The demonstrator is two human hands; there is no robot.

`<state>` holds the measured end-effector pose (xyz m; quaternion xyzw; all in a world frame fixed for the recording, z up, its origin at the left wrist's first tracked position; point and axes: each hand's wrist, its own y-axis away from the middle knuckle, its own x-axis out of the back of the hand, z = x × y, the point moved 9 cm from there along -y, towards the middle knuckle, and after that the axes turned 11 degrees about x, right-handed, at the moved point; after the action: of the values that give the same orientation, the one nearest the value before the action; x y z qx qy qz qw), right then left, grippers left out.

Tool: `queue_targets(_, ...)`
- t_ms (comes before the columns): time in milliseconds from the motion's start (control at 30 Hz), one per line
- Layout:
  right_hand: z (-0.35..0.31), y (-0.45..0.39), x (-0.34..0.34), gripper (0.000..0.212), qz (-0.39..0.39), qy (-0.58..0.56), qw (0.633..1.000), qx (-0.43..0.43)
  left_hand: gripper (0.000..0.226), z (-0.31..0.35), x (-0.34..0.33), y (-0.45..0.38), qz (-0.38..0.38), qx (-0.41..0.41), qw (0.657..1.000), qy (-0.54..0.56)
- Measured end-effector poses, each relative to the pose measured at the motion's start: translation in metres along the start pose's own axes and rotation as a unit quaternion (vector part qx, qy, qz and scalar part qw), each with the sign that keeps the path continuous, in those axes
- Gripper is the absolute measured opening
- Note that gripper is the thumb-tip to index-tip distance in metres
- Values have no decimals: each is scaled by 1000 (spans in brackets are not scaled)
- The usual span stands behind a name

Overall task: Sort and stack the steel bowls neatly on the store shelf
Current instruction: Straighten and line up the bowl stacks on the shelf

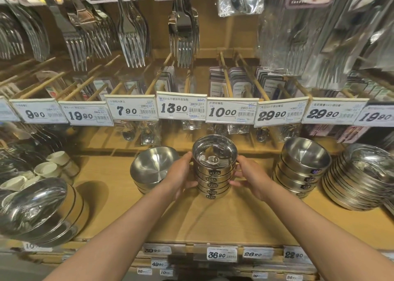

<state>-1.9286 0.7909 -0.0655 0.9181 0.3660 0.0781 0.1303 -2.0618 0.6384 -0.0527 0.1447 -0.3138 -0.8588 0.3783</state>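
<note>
looking partly done, judging by the shelf: tilted big bowls at far left leaning untidily, wide bowls nested beside the left hand. cupping both hands, fingers curled and grasping the small bowl stack mid-shelf, right hand opposite. sitting neatly further right, another bowl stack, then leaning shallow dishes. gleaming polished steel, round rims, warm wood-grain board.
</note>
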Motion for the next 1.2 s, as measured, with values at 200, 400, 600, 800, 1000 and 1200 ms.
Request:
queue_targets(200,-19,6,7,26,24,14,998,51,34,25,6,14,36,-53,998,-15)
queue_targets(400,-31,11,3,30,1,8,999,50,22,36,5,17,66,-49,995,-49)
queue_targets(600,-40,14,2,33,2,16,998,58,19,36,2,23,57,-47,997,-38)
queue_targets(800,-40,12,2,31,-6,26,998,49,19,31,3,22,74,-21,997,-18)
queue_targets(1000,-41,6,13,27,28,68,995,68,23,37,7,22,92,-39,993,-61)
queue_targets(1200,-47,2,17,24,35,64,993,90,26,52,6,26,88,-65,990,-88)
